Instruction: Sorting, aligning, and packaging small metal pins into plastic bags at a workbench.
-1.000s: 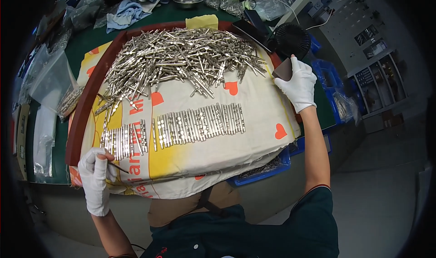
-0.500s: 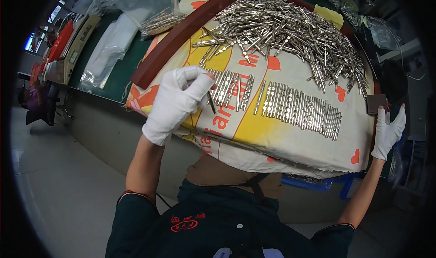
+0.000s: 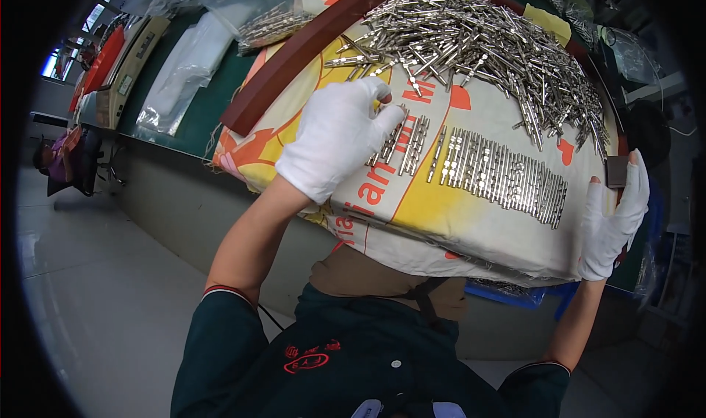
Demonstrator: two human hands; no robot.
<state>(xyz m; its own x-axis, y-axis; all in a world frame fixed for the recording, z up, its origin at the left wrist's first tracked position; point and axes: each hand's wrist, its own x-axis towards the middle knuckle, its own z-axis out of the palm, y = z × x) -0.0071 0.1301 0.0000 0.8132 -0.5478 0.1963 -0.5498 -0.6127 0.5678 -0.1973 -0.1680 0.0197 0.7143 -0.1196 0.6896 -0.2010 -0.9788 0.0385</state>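
My left hand (image 3: 340, 137), in a white glove with bare fingertips, is over the left end of a row of short metal rods (image 3: 413, 146). Its fingers are curled in, and what they pinch, if anything, is hidden. A longer row of stepped, shiny metal rods (image 3: 507, 175) lies side by side to the right. My right hand (image 3: 616, 219), gloved the same way, rests open at the right edge, thumb and fingers apart. Next to its fingertips sits a small brown block (image 3: 617, 171).
A large heap of loose metal rods (image 3: 471, 39) covers the far part of the printed cloth (image 3: 434, 219). A dark red wooden rail (image 3: 294, 65) borders the left side. Plastic bags (image 3: 184, 65) and a beige device (image 3: 132, 72) stand farther left. A seated person (image 3: 62, 157) is in the background.
My left hand has moved right over the short row; the rod seen hanging from its fingers no longer shows. My right hand has come slightly nearer and left, beside the block.
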